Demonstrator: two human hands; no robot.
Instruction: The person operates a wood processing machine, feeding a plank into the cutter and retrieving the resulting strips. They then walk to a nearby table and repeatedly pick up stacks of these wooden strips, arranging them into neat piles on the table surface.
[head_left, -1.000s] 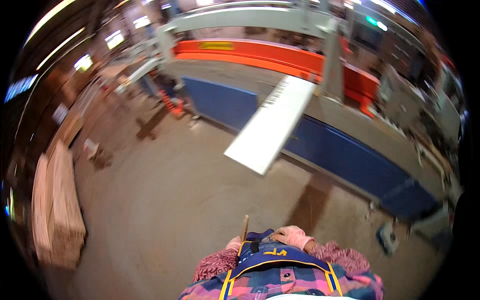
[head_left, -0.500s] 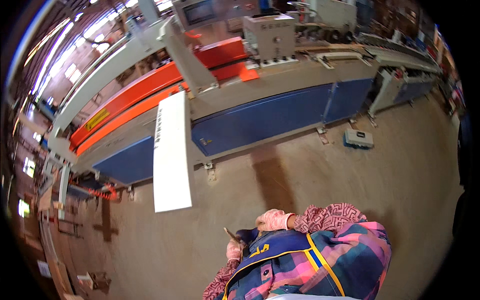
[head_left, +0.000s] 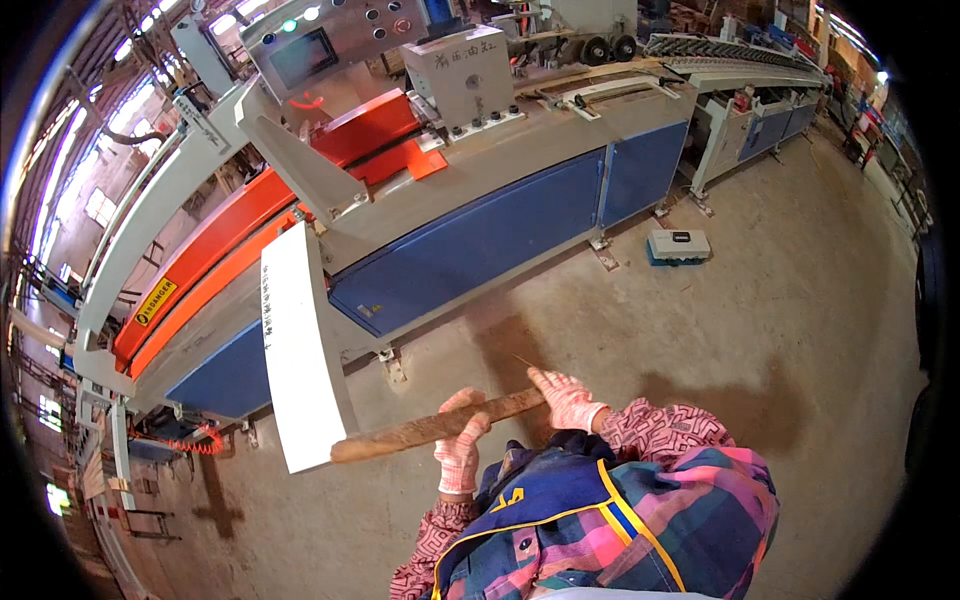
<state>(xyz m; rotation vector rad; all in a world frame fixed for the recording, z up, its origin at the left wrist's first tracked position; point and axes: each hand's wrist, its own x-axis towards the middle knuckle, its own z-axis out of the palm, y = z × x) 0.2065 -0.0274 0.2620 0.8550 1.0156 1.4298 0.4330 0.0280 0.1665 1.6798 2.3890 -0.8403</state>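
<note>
A narrow brown wooden board (head_left: 400, 435) is held across the front of my body, slanting up toward the right. My left hand (head_left: 460, 445), in a pale pink-and-white work glove, is closed around its middle, thumb and fingers on either side. My right hand (head_left: 570, 400), gloved alike, grips the board near its right end. A thin splinter-like sliver (head_left: 524, 361) sticks out by the right fingertips. The board's left end overlaps the lower corner of a long white panel (head_left: 298, 370) in view; whether they touch I cannot tell.
A long grey machine with blue doors (head_left: 480, 230) and orange-red guard beams (head_left: 215, 250) stands ahead. The white panel juts from its front toward me. Overhead curves a grey arm (head_left: 150, 235). A white-and-blue case (head_left: 679, 246) sits on the concrete floor (head_left: 640, 330) at right.
The wooden board has come up from close against my body and now lies lengthwise between both hands. My left hand has risen forward, my right slightly up and right; the view has shifted.
</note>
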